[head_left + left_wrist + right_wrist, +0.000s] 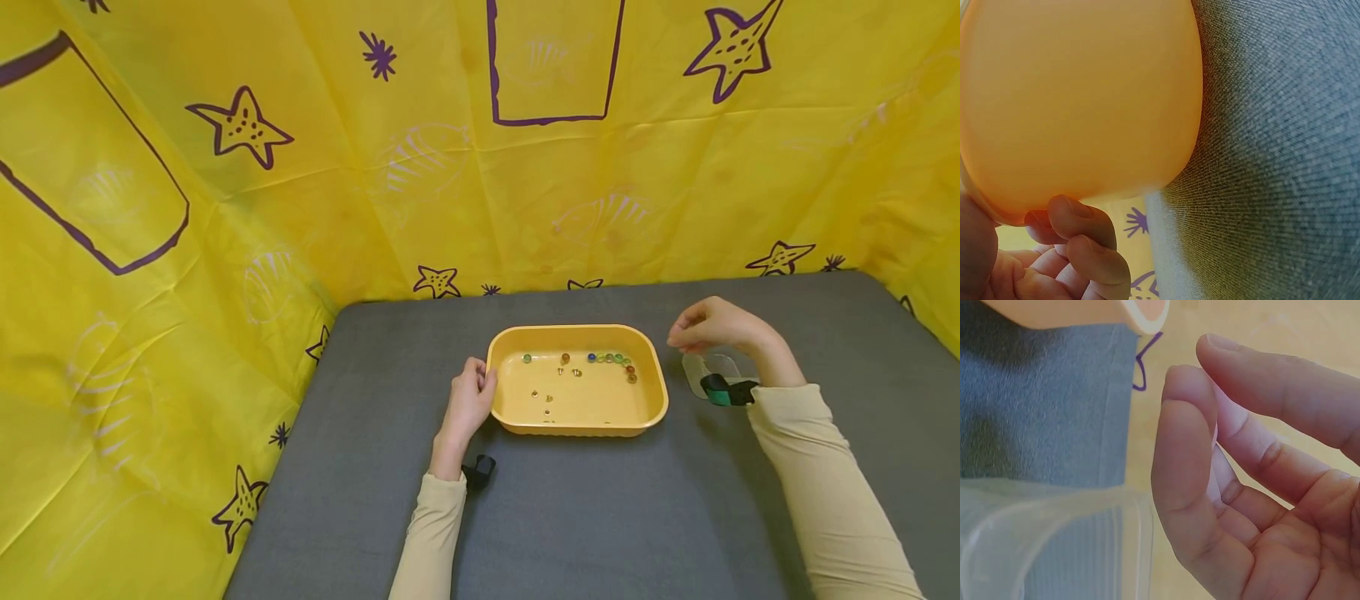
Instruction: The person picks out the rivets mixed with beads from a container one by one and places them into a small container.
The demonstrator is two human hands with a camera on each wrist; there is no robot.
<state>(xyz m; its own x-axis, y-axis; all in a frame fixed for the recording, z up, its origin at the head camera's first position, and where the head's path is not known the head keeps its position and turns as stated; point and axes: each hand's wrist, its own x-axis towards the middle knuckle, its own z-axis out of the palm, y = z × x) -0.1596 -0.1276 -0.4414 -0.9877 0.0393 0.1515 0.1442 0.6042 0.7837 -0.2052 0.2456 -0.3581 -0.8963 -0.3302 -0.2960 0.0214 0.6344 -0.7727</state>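
A yellow plastic tray [577, 427] rests on the grey table, with several glass marbles [609, 358] along its far right side and small gold-coloured pieces [549, 399] scattered about its floor. My left hand [468, 400] grips the left rim; in the left wrist view its curled fingers [1082, 219] lie against the tray wall [1085, 100]. To the right of the tray, my right hand [716, 323] hovers above a clear plastic container [701, 367]. Its fingers [1179, 456] are loosely bent, with a gap to the thumb, and nothing shows between them.
The grey tabletop [585, 517] extends around the tray. Behind it and at the sides hangs a yellow cloth [322, 208] printed with purple starfish. Each wrist wears a black strap, such as the left strap [480, 472].
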